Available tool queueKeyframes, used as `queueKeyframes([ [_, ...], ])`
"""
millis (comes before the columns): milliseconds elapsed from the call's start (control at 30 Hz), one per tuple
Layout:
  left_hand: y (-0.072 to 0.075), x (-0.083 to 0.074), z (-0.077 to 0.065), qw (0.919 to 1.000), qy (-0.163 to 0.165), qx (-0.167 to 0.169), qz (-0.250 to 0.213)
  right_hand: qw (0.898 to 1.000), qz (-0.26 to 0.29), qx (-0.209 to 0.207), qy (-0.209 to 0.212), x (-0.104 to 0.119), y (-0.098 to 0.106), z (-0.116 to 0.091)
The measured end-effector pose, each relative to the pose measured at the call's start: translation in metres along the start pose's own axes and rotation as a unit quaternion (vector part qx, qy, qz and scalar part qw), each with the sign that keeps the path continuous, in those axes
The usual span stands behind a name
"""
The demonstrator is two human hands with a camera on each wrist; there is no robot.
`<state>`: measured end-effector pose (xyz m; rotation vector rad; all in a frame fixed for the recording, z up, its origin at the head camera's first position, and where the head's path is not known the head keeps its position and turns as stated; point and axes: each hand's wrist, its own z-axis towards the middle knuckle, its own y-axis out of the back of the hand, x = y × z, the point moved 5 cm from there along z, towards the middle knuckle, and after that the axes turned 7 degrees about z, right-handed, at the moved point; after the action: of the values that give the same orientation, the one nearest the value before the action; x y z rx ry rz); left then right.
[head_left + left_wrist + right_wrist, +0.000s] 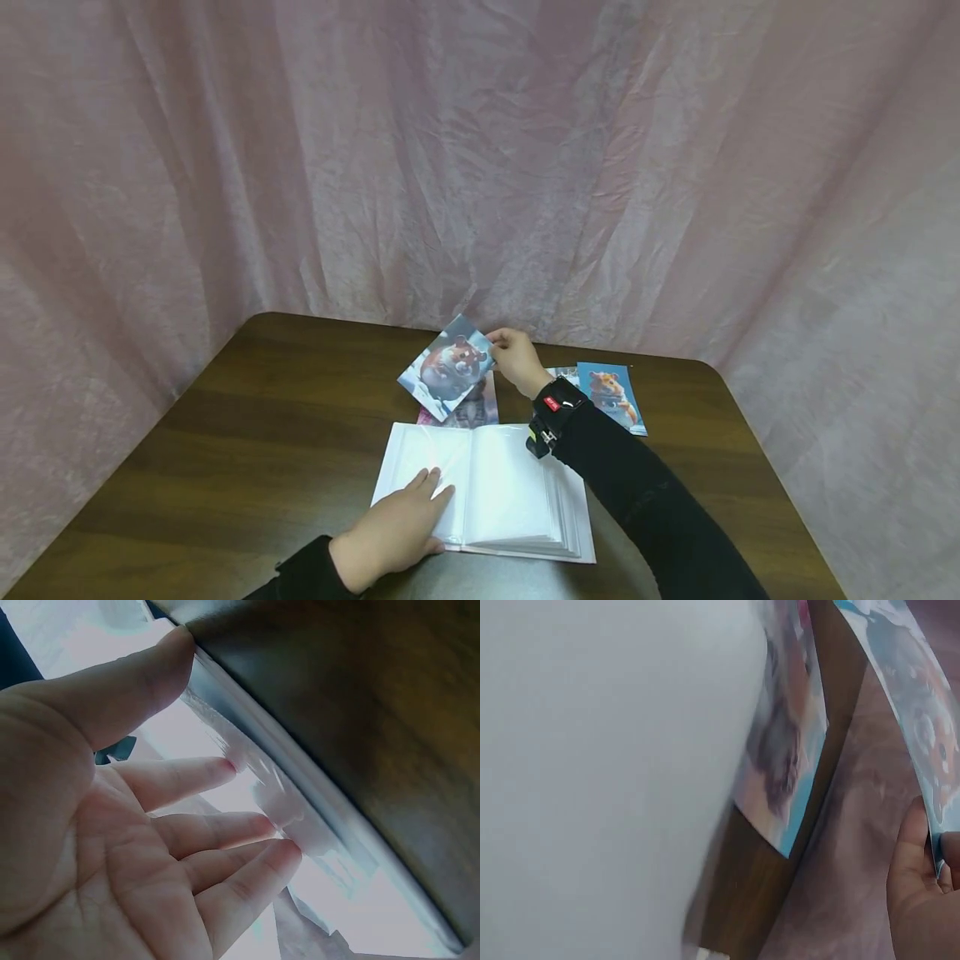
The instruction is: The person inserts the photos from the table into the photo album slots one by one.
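A white photo album [510,487] lies spread on the table, with clear sleeves showing on its pages. My left hand [397,525] rests on the left page, its fingers extended. The left wrist view shows the thumb [142,686] along the album's edge and the fingers over the glossy sleeve [255,772]. Beyond the album, my right hand [517,360] pinches one corner of a photo card [448,371] with a round hamster-like animal on it. That card is raised and tilted, and it partly covers a pinkish picture card [480,407] on the table behind the album.
To the right, past the right forearm [637,492], a blue picture card [609,392] with an orange animal lies partly over another card [564,373]. The brown wooden table [225,467] ends at a pink curtain [450,167] behind it.
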<state>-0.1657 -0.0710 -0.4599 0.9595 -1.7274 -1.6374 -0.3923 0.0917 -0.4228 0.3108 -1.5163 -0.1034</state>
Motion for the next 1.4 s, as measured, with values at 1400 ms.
queueKeyframes([
  [1400, -0.001, -0.001, 0.000, 0.9998, 0.005, -0.015, 0.014, 0.988, -0.142, 0.058, 0.005, -0.026, -0.013, -0.001],
])
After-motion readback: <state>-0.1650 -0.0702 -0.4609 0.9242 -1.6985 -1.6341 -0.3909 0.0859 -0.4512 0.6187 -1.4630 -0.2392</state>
